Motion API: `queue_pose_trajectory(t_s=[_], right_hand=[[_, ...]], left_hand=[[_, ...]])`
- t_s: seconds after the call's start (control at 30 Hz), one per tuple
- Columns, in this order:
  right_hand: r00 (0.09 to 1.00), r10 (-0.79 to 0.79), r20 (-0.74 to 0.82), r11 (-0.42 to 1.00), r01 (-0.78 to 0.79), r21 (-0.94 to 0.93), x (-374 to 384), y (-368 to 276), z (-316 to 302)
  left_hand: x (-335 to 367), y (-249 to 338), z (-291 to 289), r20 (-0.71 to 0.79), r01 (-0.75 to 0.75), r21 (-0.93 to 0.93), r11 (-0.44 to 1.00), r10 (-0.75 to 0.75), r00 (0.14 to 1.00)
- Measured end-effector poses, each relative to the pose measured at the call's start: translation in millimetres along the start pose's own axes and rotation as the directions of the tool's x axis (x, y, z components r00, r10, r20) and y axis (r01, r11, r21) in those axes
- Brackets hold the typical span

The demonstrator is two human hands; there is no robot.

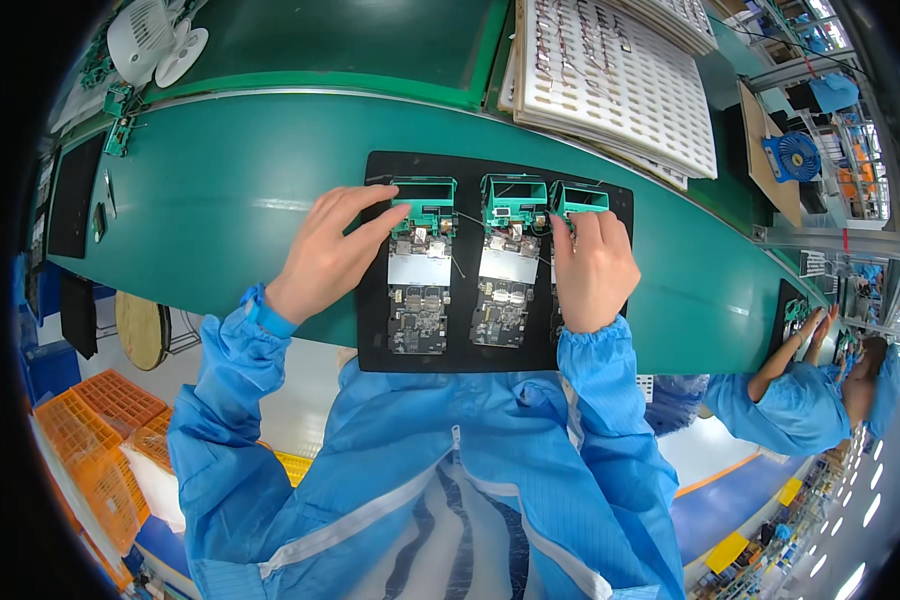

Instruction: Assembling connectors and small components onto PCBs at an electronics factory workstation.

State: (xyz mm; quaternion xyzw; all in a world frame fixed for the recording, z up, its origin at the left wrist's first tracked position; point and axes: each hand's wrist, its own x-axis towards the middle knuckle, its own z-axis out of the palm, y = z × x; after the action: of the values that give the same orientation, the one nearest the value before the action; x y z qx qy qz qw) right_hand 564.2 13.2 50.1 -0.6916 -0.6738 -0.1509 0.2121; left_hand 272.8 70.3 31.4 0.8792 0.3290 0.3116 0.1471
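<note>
Both blue-sleeved forearms reach over the black tray [372,340], the left hand [325,255] lying flat, fingers spread loosely with tips touching the leftmost circuit board [420,265], the right hand [592,268] curled palm-down over the rightmost circuit board [578,200], the middle circuit board [508,262] untouched between them

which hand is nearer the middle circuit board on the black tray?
Right. The right hand lies just beside the middle circuit board, covering the rightmost one; the left hand is past the leftmost board.
</note>
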Motion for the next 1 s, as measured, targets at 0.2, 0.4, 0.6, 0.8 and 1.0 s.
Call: queue_pose_trajectory(t_s=[0.2,0.4,0.6,0.8,1.0], right_hand=[[0.994,-0.105,-0.016,0.992,0.103,-0.07,4,0,8],[0.926,0.374,0.061,0.772,-0.347,0.533,-5,29,12],[0.951,0.307,0.045,0.805,-0.285,0.52,-1,18,-3],[0.992,0.126,0.031,0.978,-0.129,0.165,-6,-2,-2],[0.956,0.244,0.165,0.907,-0.285,0.309,-2,8,7]], left_hand=[[0,-1,-3,0.008,-0.05,0.02,0.999,0.05,0.999],[-4,0,-3,0.002,-0.047,-0.01,0.999,0.047,0.999],[-7,-13,-4,-0.052,-0.111,-0.023,0.994,0.109,0.993],[-2,-16,-10,-0.058,-0.224,0.038,0.974,0.226,0.972],[-1,-21,-10,-0.036,-0.275,0.091,0.957,0.279,0.96]])
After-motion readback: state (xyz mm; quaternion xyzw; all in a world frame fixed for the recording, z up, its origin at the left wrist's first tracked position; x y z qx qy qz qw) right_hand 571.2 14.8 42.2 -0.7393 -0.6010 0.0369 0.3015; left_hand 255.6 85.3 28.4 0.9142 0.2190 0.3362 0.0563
